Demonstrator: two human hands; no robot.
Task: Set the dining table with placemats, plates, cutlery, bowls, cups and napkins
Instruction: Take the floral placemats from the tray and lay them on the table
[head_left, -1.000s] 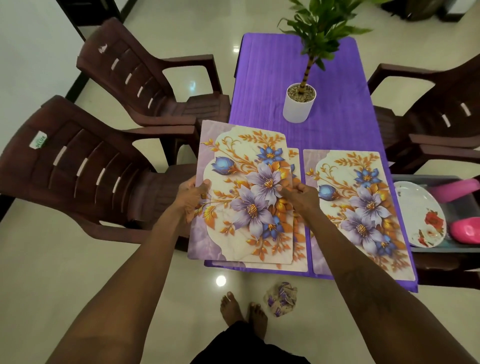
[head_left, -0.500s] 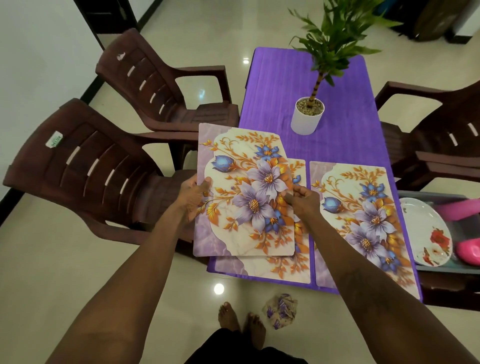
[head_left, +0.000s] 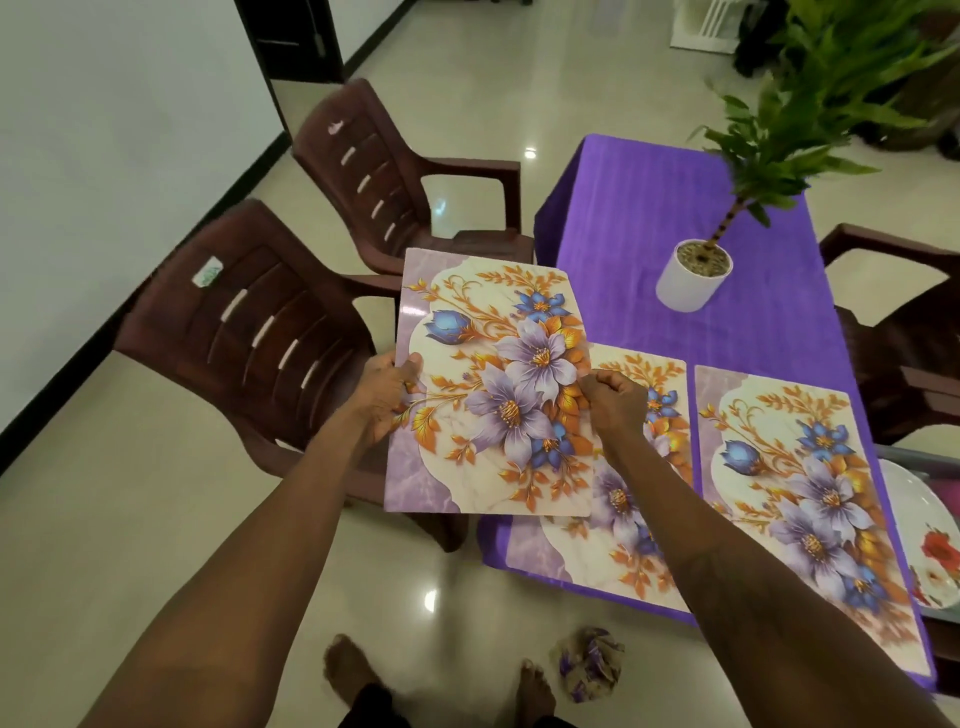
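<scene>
While it's held up, the purple floral rectangular placemat (head_left: 498, 395) sits over the near-left corner of the purple-clothed table (head_left: 649, 249).
Left hand (head_left: 387, 397) grips its left edge, right hand (head_left: 615, 402) pinches the right edge.

I am seeing brown chairs (head_left: 260, 332) standing on a glossy cream floor (head_left: 104, 519), lights glinting off it, a white wall (head_left: 104, 130) running alongside.

L hand (head_left: 384, 400) & R hand (head_left: 615, 402) grip placemat (head_left: 493, 395), arms fwd.
</scene>
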